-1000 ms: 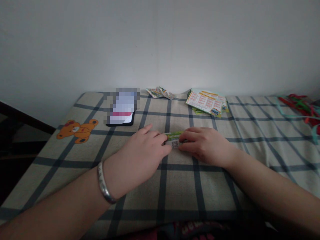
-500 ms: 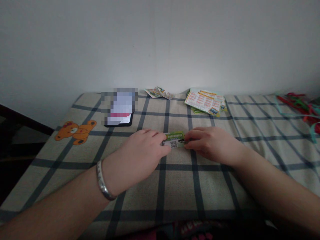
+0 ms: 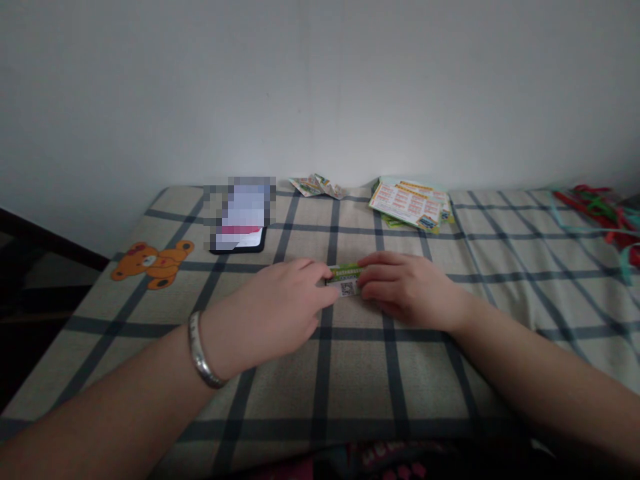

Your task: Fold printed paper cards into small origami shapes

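A small green and white printed paper (image 3: 347,288) with a QR code lies between my two hands on the checked cloth (image 3: 280,400). My left hand (image 3: 280,307), with a silver bangle at the wrist, pinches its left end between thumb and fingers. On the right end, the fingers of my right hand (image 3: 415,290) are bent together and closed over the paper, hiding that part. Whether the paper is folded underneath I cannot tell. Beyond the hands lies a stack of similar printed sheets (image 3: 407,203).
A phone (image 3: 243,217) with a lit, partly blurred screen lies at the back left, near a flat orange bear figure (image 3: 153,263). Small folded paper pieces (image 3: 317,185) rest by the wall. Red and green ribbon-like strips (image 3: 600,210) lie at the far right.
My right hand slid outward along the paper, uncovering more of it, then came back inward over its right end. My left hand kept its pinch, with slight finger shifts.
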Demonstrator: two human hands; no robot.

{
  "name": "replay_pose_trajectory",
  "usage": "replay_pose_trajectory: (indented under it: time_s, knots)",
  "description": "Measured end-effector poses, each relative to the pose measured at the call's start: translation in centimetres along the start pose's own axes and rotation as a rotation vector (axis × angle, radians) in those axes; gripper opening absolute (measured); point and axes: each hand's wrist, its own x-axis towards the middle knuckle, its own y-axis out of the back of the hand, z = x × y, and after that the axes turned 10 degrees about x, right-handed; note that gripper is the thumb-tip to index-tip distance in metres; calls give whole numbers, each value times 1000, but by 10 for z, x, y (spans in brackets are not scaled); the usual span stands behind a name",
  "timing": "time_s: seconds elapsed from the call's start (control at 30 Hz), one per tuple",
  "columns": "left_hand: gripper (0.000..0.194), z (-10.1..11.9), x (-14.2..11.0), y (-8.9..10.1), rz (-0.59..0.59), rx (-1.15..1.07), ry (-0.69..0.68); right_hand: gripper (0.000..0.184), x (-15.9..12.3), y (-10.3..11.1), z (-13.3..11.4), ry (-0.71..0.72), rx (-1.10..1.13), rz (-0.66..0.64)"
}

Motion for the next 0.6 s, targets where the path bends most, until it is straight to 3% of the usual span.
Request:
replay_pose_trajectory:
  time_s: [0.17, 0.6]
  knots:
    - [28, 0, 0, 1, -15, -22, 16, 24, 4, -9, -1, -37, 9, 11]
    - [29, -12, 1, -2, 13, -37, -55, 24, 3, -5, -1, -63, -41, -84]
